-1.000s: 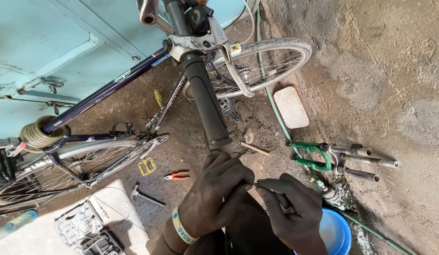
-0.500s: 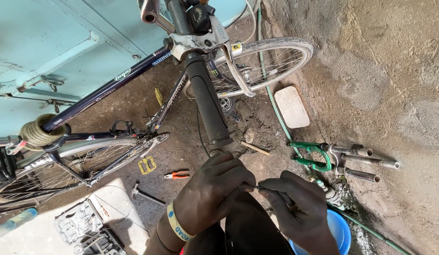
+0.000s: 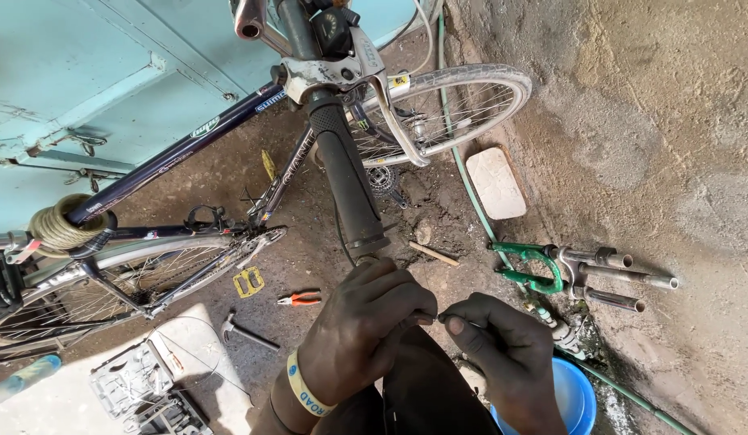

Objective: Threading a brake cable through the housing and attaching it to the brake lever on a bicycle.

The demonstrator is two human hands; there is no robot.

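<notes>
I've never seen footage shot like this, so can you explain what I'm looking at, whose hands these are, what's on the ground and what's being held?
The camera sits on a person's head and looks down at their own bare hands. The left hand, with a yellow wristband, wraps the end of a bicycle's black handlebar grip. The right hand pinches something thin beside it, too small to identify. On the dirt ground lie orange-handled pliers, a yellow pedal, a hammer, a green bicycle fork, a blue bucket and an open tool case.
</notes>
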